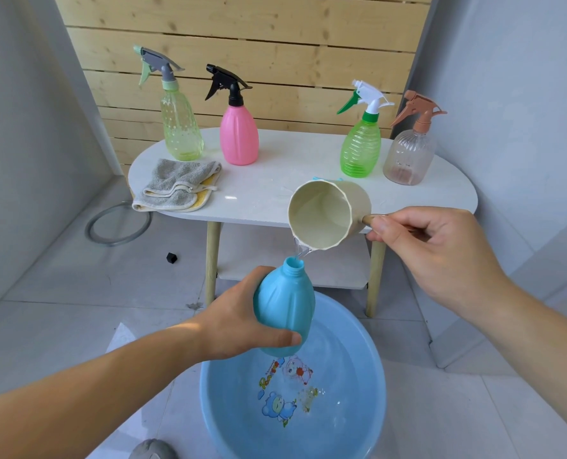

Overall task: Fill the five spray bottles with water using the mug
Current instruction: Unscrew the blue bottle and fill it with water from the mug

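Observation:
My left hand grips a blue bottle with no spray head, held upright over a blue basin. My right hand holds a beige mug by its handle, tipped to the left. A thin stream of water runs from the mug's rim into the bottle's open neck. On the white table stand a pale green spray bottle, a pink one, a bright green one and a clear one with a brown head.
A folded grey cloth lies on the table's left end. The basin holds water and has cartoon pictures on its bottom. A clear hose coil and a small black cap lie on the tiled floor. Wooden slats back the table.

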`<state>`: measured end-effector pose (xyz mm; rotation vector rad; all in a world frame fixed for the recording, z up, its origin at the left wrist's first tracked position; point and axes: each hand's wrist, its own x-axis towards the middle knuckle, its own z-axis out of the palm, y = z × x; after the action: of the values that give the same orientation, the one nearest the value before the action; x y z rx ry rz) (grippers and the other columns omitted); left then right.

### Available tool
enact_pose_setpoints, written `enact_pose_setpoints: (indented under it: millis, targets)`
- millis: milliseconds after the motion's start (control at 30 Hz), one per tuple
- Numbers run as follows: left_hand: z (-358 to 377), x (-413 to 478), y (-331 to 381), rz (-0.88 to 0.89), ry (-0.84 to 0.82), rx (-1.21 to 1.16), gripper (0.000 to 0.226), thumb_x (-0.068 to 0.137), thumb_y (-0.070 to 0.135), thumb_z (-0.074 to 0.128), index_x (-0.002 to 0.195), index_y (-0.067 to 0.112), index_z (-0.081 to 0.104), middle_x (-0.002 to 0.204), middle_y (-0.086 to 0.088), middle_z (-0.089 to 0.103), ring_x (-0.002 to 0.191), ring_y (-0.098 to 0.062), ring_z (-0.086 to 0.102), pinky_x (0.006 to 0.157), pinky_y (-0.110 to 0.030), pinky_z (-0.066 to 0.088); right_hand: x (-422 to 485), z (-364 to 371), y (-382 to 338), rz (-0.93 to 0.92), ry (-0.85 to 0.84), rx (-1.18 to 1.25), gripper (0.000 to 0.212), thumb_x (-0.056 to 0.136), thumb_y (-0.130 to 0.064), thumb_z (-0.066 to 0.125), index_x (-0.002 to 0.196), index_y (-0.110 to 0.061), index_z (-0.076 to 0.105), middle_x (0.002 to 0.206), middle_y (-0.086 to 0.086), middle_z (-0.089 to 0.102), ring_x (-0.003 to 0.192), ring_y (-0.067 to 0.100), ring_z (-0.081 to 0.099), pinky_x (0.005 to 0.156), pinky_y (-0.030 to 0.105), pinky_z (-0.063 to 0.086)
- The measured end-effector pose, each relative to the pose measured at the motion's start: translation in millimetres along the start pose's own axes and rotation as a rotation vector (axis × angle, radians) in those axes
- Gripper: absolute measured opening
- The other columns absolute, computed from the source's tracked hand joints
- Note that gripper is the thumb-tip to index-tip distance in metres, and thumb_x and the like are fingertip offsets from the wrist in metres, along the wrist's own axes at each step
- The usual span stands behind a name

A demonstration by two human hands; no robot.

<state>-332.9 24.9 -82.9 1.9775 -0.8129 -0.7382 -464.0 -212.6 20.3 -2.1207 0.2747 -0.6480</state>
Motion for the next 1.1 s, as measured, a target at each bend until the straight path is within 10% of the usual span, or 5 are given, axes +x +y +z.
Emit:
enact_pose_setpoints:
  millis: [733,1100]
  targets:
    - [0.7,-0.8,0.0,-0.002,-0.013,0.008,0.091,0.055,0.053,0.092,0.133,0.048,0.045,0.118,0.014,0.067,0.108,-0.009,0.069,0.089,-0.036,0.063,-0.5,1.7,4.8,-0.097,-0.003,-0.052,0.025,0.087,-0.037,0.064,0.083,-0.016,0.077,0.083,0.002,0.075,0.087,0.021,0.069,0.08,0.039,0.051]
    - [0.1,-0.3,-0.7,-0.004,-0.016,0.019,0.09,0.057,0.051,0.093,0.133,0.048,0.045,0.118,0.014,0.067,0.106,-0.008,0.07,0.088,-0.035,0.064,-1.2,4.4,5.4,-0.204,0.007,-0.083,0.013,0.087,-0.027,0.065,0.08,-0.022,0.074,0.089,-0.01,0.074,0.096,0.007,0.068,0.087,0.016,0.048]
